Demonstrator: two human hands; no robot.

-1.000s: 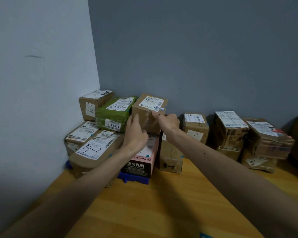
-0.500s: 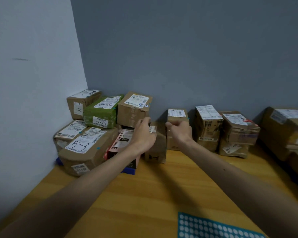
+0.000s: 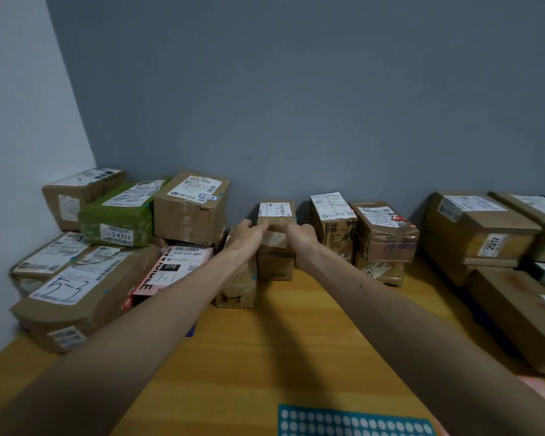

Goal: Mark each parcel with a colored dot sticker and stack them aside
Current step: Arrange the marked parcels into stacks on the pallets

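Though small, boxy taped cardboard parcel

The small parcel stands at the back of the table, with the left hand and right hand flanking it, seemingly touching. The parcel pile lies left, more parcels lie right, and the sticker sheet lies nearest.

Head view (wide-angle) looks down across table toward corner walls.

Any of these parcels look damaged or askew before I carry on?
Yes. The crumpled parcel, right of centre against the back wall, has a dented, buckled top and front edge. It sits tilted on the box beneath. Nothing looks spilled.
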